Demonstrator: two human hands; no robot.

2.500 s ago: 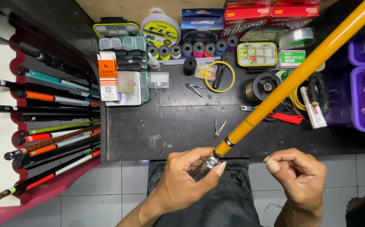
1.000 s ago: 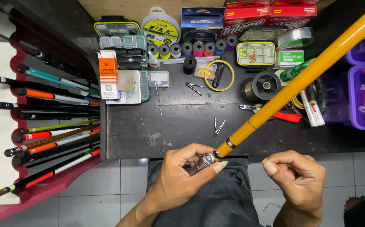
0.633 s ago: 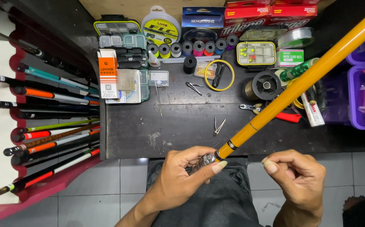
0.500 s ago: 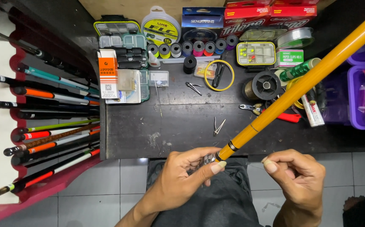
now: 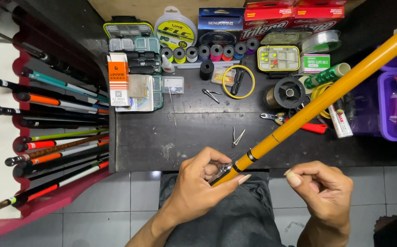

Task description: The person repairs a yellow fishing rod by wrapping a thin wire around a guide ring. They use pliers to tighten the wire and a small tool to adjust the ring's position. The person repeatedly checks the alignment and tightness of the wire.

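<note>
Yellow rod (image 5: 326,98) lay slanted over the dark bench (image 5: 162,137), its butt end down at the person's lap. Left hand (image 5: 198,187) was wrapped around that butt, thumb and fingers closed on the small metal fitting (image 5: 220,173) there. Right hand (image 5: 322,187) hovered just beside, fingertips pinched together; whether anything sat between them I couldn't tell. Best handling, I judged: steady butt, gentle pinch, rod clear of the pliers (image 5: 294,122).

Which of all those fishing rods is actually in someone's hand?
The yellow rod slanting across the table. The left hand holds its lower end, while the other rods lie stacked in the red rack at the left, untouched.
</note>
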